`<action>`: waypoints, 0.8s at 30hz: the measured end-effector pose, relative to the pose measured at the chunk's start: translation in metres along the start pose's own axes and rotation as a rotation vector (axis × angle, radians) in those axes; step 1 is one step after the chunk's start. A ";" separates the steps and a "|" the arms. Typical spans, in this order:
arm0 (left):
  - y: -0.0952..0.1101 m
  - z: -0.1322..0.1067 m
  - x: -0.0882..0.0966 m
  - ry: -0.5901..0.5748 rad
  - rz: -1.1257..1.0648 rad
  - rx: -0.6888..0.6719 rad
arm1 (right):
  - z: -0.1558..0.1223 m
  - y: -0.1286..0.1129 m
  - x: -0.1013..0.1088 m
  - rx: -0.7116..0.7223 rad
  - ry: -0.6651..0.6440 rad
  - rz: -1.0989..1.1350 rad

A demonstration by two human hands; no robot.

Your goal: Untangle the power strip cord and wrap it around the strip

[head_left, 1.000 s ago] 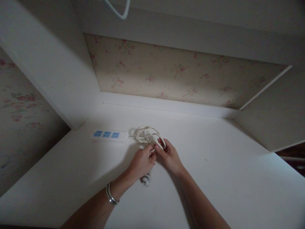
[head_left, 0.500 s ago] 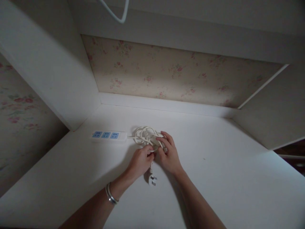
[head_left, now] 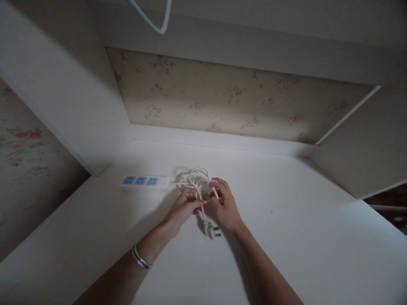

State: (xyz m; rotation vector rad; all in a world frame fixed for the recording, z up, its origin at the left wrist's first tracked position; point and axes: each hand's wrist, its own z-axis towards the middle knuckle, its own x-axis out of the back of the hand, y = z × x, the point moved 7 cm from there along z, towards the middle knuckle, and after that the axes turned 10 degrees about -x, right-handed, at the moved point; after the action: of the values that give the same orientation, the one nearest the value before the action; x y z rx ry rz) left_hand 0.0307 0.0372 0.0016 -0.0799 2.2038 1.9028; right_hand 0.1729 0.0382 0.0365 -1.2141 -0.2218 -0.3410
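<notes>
A white power strip (head_left: pixel 145 182) with blue socket faces lies on the desk, left of both hands. Its white cord (head_left: pixel 194 173) runs from the right end into a loose, looped bundle. My left hand (head_left: pixel 184 207) pinches the cord at the bundle's near side, thumb and fingertips together. My right hand (head_left: pixel 224 203) curls its fingers around loops at the bundle's right side. Below the fingers hangs the plug (head_left: pixel 212 231), its metal prongs pointing right. Fingertips partly hide the gripped strands.
The white desk top (head_left: pixel 286 237) spreads around the hands. White panels (head_left: pixel 108 106) stand left and right, with floral wallpaper (head_left: pixel 235 97) behind. A pale bent tube or cable (head_left: pixel 163 29) hangs at the top. A small speck lies on the desk to the right.
The plug has swung to the right and turned its prongs rightward. My left hand has shifted slightly left and changed its grip, its thumb now stretched along the cord. My right hand stays nearly in place.
</notes>
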 end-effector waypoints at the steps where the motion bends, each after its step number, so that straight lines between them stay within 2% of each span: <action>1: 0.001 0.000 0.002 0.017 -0.028 0.012 | 0.000 0.000 0.000 0.001 0.004 0.000; 6: 0.005 0.003 0.007 0.060 -0.128 -0.037 | -0.002 -0.001 -0.002 0.019 -0.011 0.020; 9: 0.006 0.004 0.008 0.039 -0.075 -0.112 | -0.002 0.001 -0.003 0.006 -0.019 0.044; 13: 0.009 0.010 0.012 0.005 0.245 -0.199 | -0.002 0.005 -0.003 -0.037 -0.026 0.068; 16: 0.022 0.014 0.018 0.017 0.527 -0.395 | -0.002 0.004 -0.002 -0.032 -0.023 0.049; 18: 0.031 0.013 0.020 0.042 0.641 -0.511 | -0.003 0.002 -0.002 -0.027 -0.024 0.032; 20: 0.033 0.012 0.020 0.046 0.656 -0.514 | -0.003 0.000 -0.001 -0.019 -0.016 0.020; 24: 0.030 0.009 0.021 0.072 0.585 -0.436 | -0.004 -0.002 0.000 -0.017 0.004 0.013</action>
State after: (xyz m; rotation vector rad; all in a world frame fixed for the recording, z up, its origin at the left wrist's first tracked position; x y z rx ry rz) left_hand 0.0063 0.0530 0.0250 0.4823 1.9471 2.7013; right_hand 0.1723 0.0338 0.0373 -1.2310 -0.2079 -0.3344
